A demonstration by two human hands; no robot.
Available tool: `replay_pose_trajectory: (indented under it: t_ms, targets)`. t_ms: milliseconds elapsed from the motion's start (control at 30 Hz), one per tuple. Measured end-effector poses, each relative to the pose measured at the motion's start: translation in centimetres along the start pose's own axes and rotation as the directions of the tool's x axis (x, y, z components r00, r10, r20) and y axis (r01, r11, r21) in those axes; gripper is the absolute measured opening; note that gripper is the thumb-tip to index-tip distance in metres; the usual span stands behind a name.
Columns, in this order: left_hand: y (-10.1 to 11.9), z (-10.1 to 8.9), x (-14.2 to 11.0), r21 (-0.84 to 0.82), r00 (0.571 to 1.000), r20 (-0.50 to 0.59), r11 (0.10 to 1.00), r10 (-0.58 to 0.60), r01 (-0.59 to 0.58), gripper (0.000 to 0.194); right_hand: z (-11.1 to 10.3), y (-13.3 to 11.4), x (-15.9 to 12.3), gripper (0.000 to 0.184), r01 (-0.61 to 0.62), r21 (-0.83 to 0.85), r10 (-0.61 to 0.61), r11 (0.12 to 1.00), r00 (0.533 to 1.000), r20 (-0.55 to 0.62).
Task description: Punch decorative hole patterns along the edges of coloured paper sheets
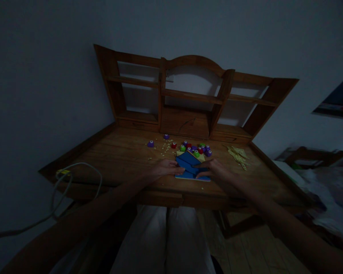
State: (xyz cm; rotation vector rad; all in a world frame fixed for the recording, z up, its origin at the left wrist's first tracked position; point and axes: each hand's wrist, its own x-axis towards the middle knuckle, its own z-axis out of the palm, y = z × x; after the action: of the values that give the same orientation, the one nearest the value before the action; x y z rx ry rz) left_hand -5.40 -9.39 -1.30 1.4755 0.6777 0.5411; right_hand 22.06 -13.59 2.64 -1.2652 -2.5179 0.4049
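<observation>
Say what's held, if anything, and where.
The left hand touches the left side of the blue piece, the right hand its right; whether either grips it cannot be told.

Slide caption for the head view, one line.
Left hand and right hand on flat blue pieces at a wooden desk, with green, red and purple eye-topped toys beyond.

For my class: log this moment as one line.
left hand: touching blue panels; right hand: touching blue panels; beyond: colourful eye-marked toys; rightward: pale perforated pieces; surface: wooden desk
</observation>
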Motion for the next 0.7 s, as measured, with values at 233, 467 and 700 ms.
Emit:
replay_pose_trajectory:
  t_ms: [233, 467, 700]
  targets:
    - [0.8, 0.4, -0.7, -0.001, 1.0, -0.004, 1.0, 0.011, -0.011, 0.039, -0.1, 0.2, 0.1, 0.049, 0.006, -0.018, -0.006, 1.0, 1.0, 0.021]
    - [0.6, 0.7, 0.0, -0.076, 0.998, -0.036, 0.996, -0.053, 0.05, 0.046, -0.2, -0.3, 0.0, 0.052, 0.009, -0.055, -0.009, 0.998, 1.0, 0.012]
    - [1.3, 1.7, -0.2, -0.1, 0.994, -0.096, 0.994, -0.058, 0.048, 0.036, -0.1, -0.3, 0.0, 0.054, -0.007, -0.04, 0.008, 0.999, 1.0, 0.024]
